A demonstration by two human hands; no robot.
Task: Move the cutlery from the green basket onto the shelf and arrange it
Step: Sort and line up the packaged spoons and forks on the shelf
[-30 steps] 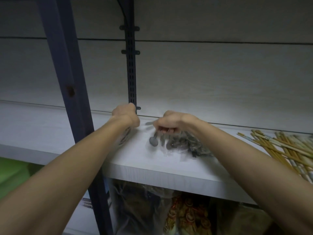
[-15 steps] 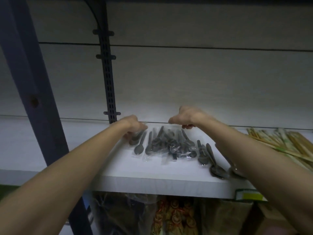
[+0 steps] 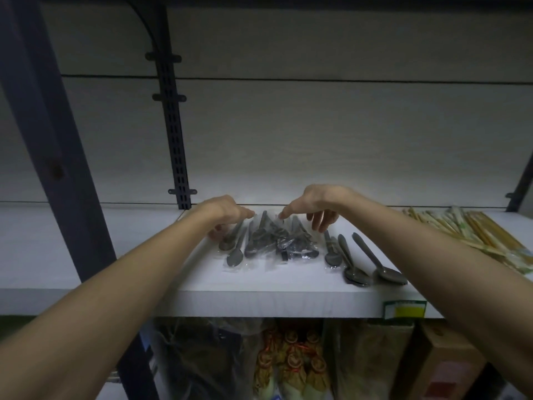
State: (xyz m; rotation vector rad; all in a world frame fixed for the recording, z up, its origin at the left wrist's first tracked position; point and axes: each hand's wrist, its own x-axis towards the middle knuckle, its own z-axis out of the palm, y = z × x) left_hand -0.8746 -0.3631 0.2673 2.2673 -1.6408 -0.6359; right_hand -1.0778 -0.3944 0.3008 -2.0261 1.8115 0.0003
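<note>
A heap of dark spoons in clear plastic wrappers [image 3: 274,243] lies on the white shelf [image 3: 259,301]. To its right lie three more spoons [image 3: 357,261], bowls toward me. My left hand [image 3: 225,215] rests at the far left end of the heap, fingertips touching the wrappers. Over the heap's far right end hovers my right hand [image 3: 314,203] with fingers spread and relaxed, the forefinger touching a wrapper. The green basket is out of view.
Bundles of wooden chopsticks [image 3: 473,235] fill the shelf's right end. A dark upright post [image 3: 57,157] stands at the left and a slotted rail [image 3: 174,134] at the back. A yellow-green price label [image 3: 405,309] is on the shelf edge. Packaged goods [image 3: 288,362] sit below.
My view shifted left to right, bringing the spoons to the centre. Both hands went from curled over the heap to loosened fingers, and the right hand's fingers spread apart.
</note>
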